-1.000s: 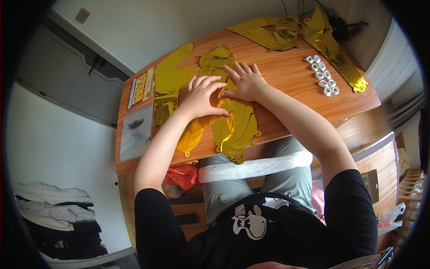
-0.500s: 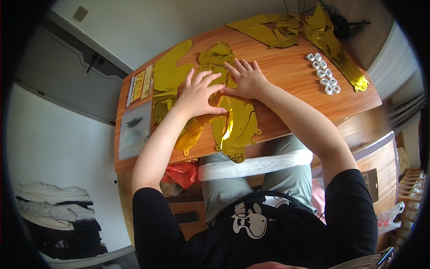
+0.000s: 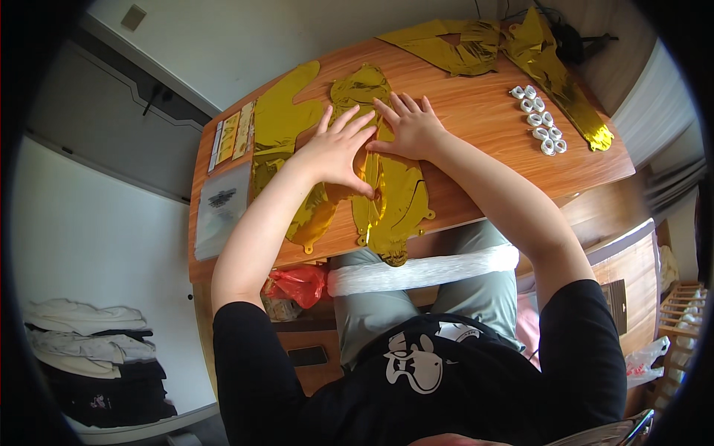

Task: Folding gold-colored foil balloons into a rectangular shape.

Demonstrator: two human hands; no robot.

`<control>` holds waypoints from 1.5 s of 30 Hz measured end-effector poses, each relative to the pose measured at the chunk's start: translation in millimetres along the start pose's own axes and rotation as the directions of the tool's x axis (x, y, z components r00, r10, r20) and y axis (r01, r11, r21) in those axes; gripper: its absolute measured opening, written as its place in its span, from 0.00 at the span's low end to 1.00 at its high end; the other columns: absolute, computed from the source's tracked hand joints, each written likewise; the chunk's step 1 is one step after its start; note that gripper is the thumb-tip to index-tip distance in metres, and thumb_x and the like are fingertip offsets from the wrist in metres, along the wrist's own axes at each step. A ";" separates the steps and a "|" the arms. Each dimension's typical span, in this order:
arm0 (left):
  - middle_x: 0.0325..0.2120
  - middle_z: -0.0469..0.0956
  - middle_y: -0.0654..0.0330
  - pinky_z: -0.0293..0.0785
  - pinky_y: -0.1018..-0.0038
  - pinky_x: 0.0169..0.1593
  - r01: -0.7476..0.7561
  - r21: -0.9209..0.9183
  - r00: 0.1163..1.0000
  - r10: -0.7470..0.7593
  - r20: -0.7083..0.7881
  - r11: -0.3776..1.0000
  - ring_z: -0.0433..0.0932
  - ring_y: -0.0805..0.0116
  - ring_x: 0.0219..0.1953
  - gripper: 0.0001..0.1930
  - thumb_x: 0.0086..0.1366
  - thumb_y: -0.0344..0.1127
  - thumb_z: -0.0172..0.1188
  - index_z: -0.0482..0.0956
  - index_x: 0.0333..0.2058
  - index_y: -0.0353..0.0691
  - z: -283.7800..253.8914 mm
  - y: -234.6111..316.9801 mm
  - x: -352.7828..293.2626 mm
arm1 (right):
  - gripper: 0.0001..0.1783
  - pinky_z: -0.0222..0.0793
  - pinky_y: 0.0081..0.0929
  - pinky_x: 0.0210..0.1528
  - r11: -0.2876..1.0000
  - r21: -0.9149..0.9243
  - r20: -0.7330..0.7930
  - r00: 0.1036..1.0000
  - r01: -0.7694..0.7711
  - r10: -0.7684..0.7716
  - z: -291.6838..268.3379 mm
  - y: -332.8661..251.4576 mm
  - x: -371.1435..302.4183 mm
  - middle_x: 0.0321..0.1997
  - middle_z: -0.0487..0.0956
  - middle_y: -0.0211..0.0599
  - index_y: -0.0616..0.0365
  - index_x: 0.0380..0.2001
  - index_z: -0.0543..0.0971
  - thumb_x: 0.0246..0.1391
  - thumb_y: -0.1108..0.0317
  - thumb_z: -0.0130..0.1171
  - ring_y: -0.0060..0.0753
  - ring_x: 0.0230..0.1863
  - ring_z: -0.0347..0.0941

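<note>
My left hand (image 3: 335, 154) lies with fingers spread on a flat, uninflated gold foil balloon (image 3: 401, 201) in front of me. Just to its right, my right hand (image 3: 410, 134) also presses down with fingers apart, its thumb near the left fingertips. The balloon has small tabs along its edge, and its lower end hangs over the table's near edge. Left of it spreads another gold foil balloon (image 3: 286, 111), partly hidden by my left hand and forearm.
More gold foil balloons lie at the back (image 3: 465, 48) and right (image 3: 561, 93) of the wooden table (image 3: 476, 111). Several white ribbon rolls (image 3: 535, 119) stand nearby. Printed cards (image 3: 232, 140) and a clear plastic bag (image 3: 222, 212) lie left. A white plastic-wrapped roll (image 3: 424, 271) crosses my lap.
My left hand has shifted slightly right and away from me over the foil. My right hand remains nearly in place, still spread. The foil's bright crease near the left thumb looks flatter.
</note>
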State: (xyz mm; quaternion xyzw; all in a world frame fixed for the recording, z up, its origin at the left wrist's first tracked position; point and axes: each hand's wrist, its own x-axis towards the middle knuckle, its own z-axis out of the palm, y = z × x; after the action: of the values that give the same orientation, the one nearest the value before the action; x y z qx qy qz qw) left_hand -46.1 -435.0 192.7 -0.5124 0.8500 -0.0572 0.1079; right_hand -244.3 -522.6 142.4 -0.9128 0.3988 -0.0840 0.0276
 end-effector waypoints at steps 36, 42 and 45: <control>0.48 0.84 0.71 0.53 0.56 0.66 0.075 -0.333 0.858 -0.231 -0.458 0.940 0.79 0.69 0.55 0.15 0.63 0.44 0.67 0.87 0.48 0.52 31.2 116.8 -131.1 | 0.69 0.37 0.60 0.79 1.000 -0.028 0.007 1.000 0.000 0.000 1.0 0.0 1.2 0.81 0.51 0.52 0.42 0.79 0.46 0.45 0.09 0.43 0.53 0.82 0.43; 0.54 0.80 0.71 0.52 0.55 0.68 0.032 -0.193 0.897 -0.114 -0.427 0.981 0.74 0.70 0.60 0.20 0.63 0.50 0.67 0.85 0.52 0.52 31.0 111.9 -137.5 | 0.68 0.38 0.62 0.79 0.999 -0.035 0.000 1.000 -0.005 0.005 3.2 1.2 1.2 0.81 0.52 0.52 0.42 0.79 0.46 0.45 0.10 0.44 0.53 0.82 0.43; 0.58 0.78 0.70 0.51 0.55 0.68 0.048 -0.173 0.918 -0.112 -0.382 0.984 0.70 0.69 0.64 0.22 0.63 0.51 0.67 0.84 0.54 0.53 30.8 110.5 -140.3 | 0.68 0.38 0.62 0.79 0.999 -0.033 -0.004 1.000 0.001 -0.001 1.8 0.0 0.7 0.81 0.52 0.52 0.42 0.79 0.46 0.45 0.10 0.44 0.53 0.82 0.43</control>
State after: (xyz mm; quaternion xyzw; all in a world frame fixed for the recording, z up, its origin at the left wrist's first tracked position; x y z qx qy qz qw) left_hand -70.3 -258.9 157.3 -0.5321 0.8346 -0.0940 -0.1072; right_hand -243.5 -523.2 140.7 -0.9131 0.3997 -0.0792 0.0120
